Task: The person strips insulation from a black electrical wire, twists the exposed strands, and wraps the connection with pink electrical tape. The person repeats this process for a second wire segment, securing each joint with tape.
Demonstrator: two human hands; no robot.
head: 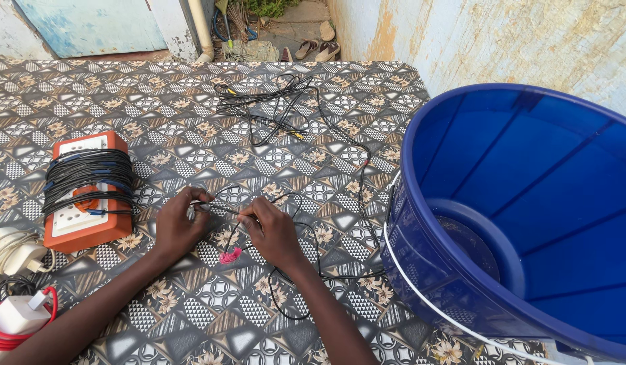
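Cable is what both your hands are on: a thin black cable [306,145] that runs from a loose tangle further up the patterned tablecloth [191,318], curves down the right side near the blue bucket [522,223], and loops back under your right wrist. Your left hand [178,226] rests on the cloth with fingers curled in, pinching a short stretch of the cable at their tips. Your right hand [272,233] sits just beside it, fingers likewise closed on the same stretch, so the wire spans the small gap between the two hands. A small pink piece [230,255] lies on the cloth touching the lower edge of your right hand. Left of your left hand, apart from it, sits an orange and white extension socket block [83,192] with black cord wound around it. White chargers [12,284] lie at the left edge.
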